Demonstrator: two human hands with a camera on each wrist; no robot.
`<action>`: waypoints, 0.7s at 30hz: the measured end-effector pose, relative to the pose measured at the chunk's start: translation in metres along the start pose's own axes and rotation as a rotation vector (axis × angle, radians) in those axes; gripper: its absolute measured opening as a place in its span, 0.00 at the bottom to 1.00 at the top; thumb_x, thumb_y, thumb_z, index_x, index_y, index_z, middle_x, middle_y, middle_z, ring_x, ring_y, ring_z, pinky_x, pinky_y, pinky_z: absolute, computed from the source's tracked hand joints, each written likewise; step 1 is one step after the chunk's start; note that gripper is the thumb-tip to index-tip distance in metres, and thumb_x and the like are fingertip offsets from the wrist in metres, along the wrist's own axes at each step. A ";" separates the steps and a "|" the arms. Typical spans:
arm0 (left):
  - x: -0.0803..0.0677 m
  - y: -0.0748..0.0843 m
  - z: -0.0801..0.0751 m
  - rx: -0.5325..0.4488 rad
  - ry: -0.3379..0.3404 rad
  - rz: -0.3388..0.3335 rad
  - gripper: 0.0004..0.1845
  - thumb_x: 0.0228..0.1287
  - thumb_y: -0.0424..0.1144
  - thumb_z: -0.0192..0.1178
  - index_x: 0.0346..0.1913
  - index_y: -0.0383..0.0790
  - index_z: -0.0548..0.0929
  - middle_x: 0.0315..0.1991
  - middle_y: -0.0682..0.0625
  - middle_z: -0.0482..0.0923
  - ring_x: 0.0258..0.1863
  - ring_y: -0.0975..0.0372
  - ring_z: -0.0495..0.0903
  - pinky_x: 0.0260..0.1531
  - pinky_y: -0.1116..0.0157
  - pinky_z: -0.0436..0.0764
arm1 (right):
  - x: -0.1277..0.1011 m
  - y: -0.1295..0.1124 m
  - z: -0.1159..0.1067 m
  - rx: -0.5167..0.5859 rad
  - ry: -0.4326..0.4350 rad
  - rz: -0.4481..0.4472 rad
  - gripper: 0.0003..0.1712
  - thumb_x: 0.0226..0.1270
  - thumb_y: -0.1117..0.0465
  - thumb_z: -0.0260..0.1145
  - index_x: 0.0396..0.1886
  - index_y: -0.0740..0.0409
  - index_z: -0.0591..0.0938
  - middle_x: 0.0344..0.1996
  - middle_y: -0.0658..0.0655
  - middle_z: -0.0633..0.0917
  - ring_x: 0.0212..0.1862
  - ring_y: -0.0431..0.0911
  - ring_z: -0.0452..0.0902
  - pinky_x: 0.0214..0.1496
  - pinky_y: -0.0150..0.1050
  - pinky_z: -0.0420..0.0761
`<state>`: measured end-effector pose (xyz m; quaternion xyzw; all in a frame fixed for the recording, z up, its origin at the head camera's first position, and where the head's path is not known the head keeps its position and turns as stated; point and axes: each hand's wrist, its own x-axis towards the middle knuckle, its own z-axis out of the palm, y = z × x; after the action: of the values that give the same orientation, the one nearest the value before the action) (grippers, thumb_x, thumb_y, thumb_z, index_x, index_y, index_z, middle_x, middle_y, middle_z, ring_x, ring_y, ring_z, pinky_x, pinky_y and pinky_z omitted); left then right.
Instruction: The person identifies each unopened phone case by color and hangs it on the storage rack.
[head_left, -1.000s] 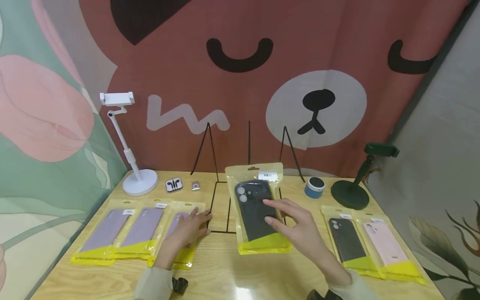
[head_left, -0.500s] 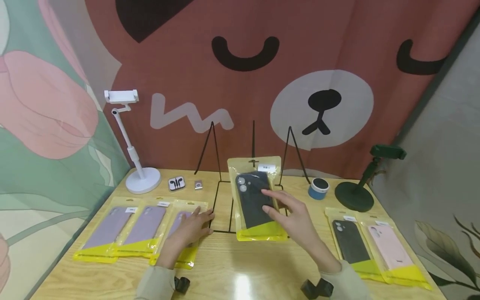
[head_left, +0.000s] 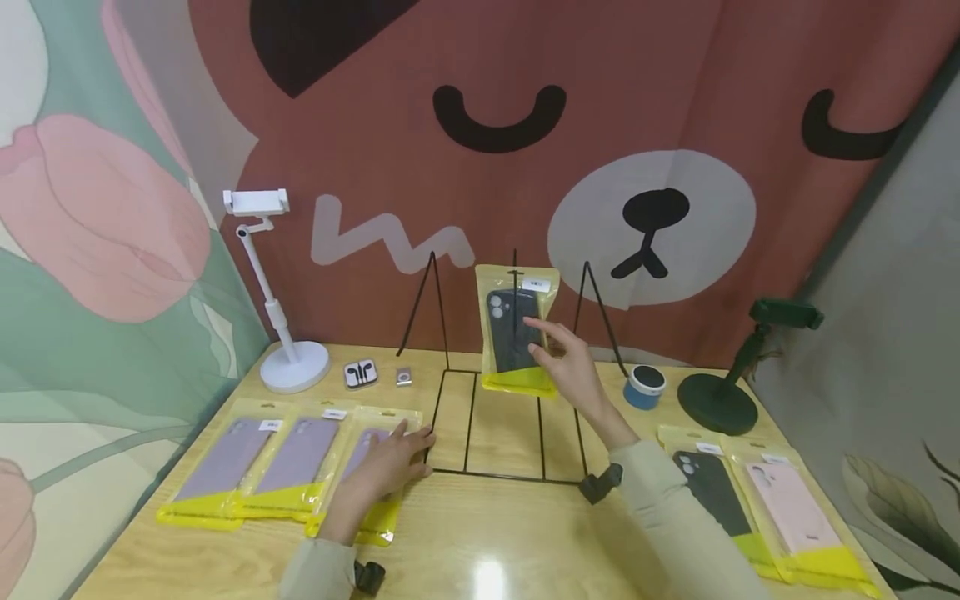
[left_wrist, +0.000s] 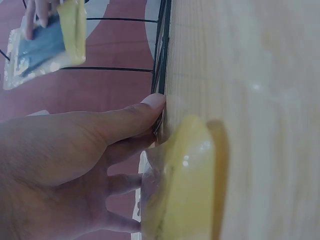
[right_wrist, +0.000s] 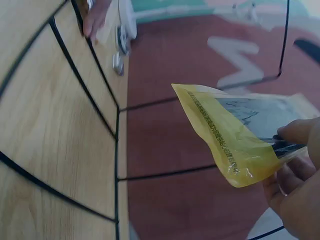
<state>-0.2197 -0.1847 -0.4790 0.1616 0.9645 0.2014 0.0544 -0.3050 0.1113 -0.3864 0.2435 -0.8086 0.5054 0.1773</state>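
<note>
Right hand [head_left: 564,364] is up at the back of the desk [head_left: 480,550], fingers and thumb pinched on the packaged black phone case [head_left: 514,332], holding it upright against the middle prong of the black wire display rack [head_left: 510,417]. From the head camera, the pack sits at about 12 o'clock from the rack's flat base. The wrist view shows the grip plainly: fingertips [right_wrist: 300,131] clamp the lower right edge, just above the yellow bottom strip.

That pack looks light and floppy, a glossy plastic sleeve with a stiffer case inside. The film will likely slide under the fingers, so a pinch through the sleeve onto the case body, as here, seems the safest hold; the loose top flap would probably buckle.

Left hand [head_left: 384,471] lies flat at about 9 o'clock from the rack, fingers straight and relaxed, resting on the nearest purple case pack [head_left: 367,467], fingertips touching the rack's base wire. Two more purple packs [head_left: 255,462] lie to its left.
</note>
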 end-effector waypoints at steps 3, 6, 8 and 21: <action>-0.003 -0.001 0.003 -0.012 -0.003 -0.005 0.28 0.62 0.45 0.64 0.64 0.41 0.75 0.69 0.47 0.65 0.71 0.39 0.53 0.58 0.26 0.46 | 0.007 0.013 0.002 0.021 -0.008 0.021 0.23 0.66 0.65 0.65 0.60 0.46 0.80 0.43 0.56 0.80 0.37 0.51 0.68 0.45 0.47 0.76; -0.005 0.000 0.004 -0.018 0.001 -0.002 0.27 0.62 0.44 0.64 0.64 0.40 0.76 0.69 0.46 0.66 0.70 0.39 0.54 0.57 0.25 0.47 | 0.003 0.024 0.000 0.004 0.009 0.048 0.19 0.67 0.65 0.64 0.57 0.51 0.82 0.48 0.58 0.80 0.46 0.52 0.74 0.50 0.51 0.77; -0.006 0.001 0.004 -0.014 0.004 -0.002 0.28 0.61 0.44 0.65 0.64 0.40 0.76 0.69 0.45 0.67 0.70 0.38 0.55 0.57 0.25 0.47 | -0.007 0.031 -0.005 -0.038 0.020 0.072 0.17 0.67 0.65 0.64 0.55 0.55 0.83 0.53 0.58 0.79 0.53 0.53 0.74 0.54 0.54 0.76; -0.003 0.003 0.000 0.001 0.018 -0.031 0.28 0.61 0.44 0.65 0.64 0.41 0.76 0.69 0.47 0.66 0.70 0.40 0.55 0.58 0.26 0.47 | -0.147 0.068 -0.132 -0.666 -0.182 0.351 0.27 0.61 0.56 0.70 0.55 0.70 0.77 0.51 0.77 0.76 0.51 0.76 0.70 0.44 0.69 0.72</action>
<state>-0.2156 -0.1832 -0.4781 0.1447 0.9675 0.2017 0.0486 -0.2186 0.2874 -0.4584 0.0742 -0.9702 0.2143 0.0851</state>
